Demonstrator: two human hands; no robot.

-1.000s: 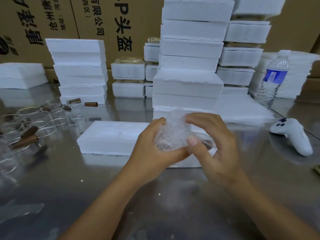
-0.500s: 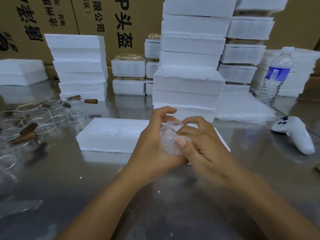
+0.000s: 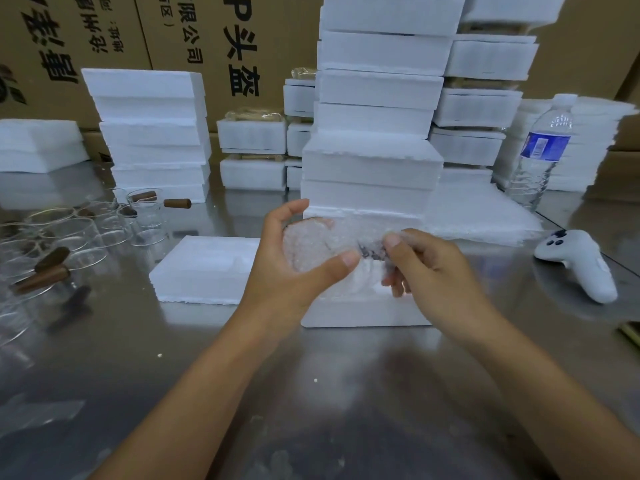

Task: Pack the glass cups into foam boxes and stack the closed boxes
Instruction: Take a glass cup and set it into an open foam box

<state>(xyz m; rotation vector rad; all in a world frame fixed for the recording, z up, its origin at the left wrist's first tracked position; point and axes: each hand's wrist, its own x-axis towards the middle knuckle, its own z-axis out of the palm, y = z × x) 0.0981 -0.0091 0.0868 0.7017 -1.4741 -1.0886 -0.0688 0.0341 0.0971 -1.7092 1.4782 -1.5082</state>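
Fingers first: L hand [image 3: 277, 271] is curled in a wide C round the wrapped cup [image 3: 308, 244], a glass cup in bubble wrap. The thumb [image 3: 339, 263] lies across the near side and the index arches over the top at 12 o'clock. R hand [image 3: 433, 271] pinches the wrap's loose end at the cup's 3 o'clock, thumb tip on top w/ the other fingers bent under.

The cup sits mid-frame, held up off the table [image 3: 311, 410], above the foam box [image 3: 363, 313] at its 6 o'clock. Can't tell whether wrap touches box.

Hard to make out:
- A dark patch shows thru the wrap by the R thumb. Can't tell if it's the handle.
- The box's hollow is mostly hidden behind both hands; only the front wall is plain.
- The L hand's lower fingers are hidden behind the cup.

A flat foam piece [image 3: 204, 268] lies just beside the box at 9 o'clock. Bare glass cups [image 3: 69, 233] w/ brown handles cluster farther out at 9, the nearest cut off by the frame edge. A tall foam stack [image 3: 374, 116] rises at 12, its top cropped. A water bottle [image 3: 540, 150] stands at 2 and a white controller [image 3: 581, 265] lies at 3.
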